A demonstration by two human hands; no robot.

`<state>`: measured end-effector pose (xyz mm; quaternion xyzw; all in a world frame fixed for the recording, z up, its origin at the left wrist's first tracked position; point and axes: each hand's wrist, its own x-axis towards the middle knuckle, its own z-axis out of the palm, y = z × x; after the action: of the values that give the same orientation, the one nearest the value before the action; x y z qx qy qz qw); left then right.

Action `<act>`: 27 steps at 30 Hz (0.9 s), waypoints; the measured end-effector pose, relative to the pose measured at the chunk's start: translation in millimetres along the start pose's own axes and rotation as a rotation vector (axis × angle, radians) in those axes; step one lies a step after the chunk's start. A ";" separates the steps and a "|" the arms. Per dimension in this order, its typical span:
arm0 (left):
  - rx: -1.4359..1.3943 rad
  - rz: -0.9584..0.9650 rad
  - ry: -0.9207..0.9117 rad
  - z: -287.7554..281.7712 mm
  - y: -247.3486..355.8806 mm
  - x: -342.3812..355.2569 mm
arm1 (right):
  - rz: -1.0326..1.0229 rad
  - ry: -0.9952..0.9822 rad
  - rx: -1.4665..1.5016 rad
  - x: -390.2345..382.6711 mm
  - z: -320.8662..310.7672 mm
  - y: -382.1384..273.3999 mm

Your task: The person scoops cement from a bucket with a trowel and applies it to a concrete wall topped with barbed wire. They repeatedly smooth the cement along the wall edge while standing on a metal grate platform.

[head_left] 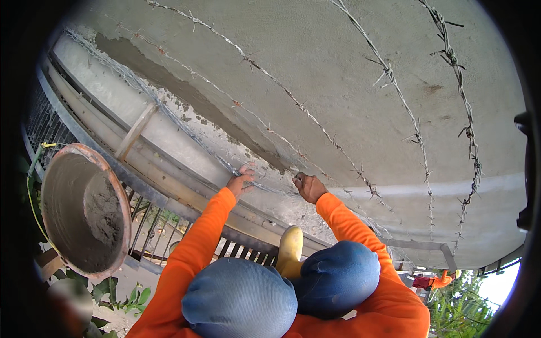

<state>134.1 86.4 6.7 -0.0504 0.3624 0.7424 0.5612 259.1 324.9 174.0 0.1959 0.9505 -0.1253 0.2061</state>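
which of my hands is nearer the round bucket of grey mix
Left. The left hand is right of the bucket, at a wire strand; the right hand is farther right, near the grey wall.
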 end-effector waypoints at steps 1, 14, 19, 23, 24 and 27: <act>0.023 -0.002 0.006 -0.9 0.0 -0.5 | -0.007 -0.007 -0.013 14.7 6.3 -9.1; 0.043 -0.004 0.051 4.6 3.3 -4.6 | -0.001 0.020 0.039 33.7 14.7 -26.4; 0.066 -0.003 0.025 3.0 4.5 -5.7 | -0.041 0.065 0.019 58.8 22.8 -43.2; 0.084 -0.003 0.029 2.6 3.9 -6.5 | -0.078 0.149 0.133 55.7 18.9 -48.8; 0.065 0.015 0.014 2.9 3.5 -5.4 | -0.055 0.129 0.130 56.0 19.0 -50.2; 0.048 0.020 0.008 4.2 1.7 -2.6 | -0.116 0.078 0.112 67.5 22.9 -56.9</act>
<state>135.0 86.7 11.9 -0.0364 0.3827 0.7391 0.5531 186.3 288.5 132.9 0.1565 0.9591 -0.1821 0.1498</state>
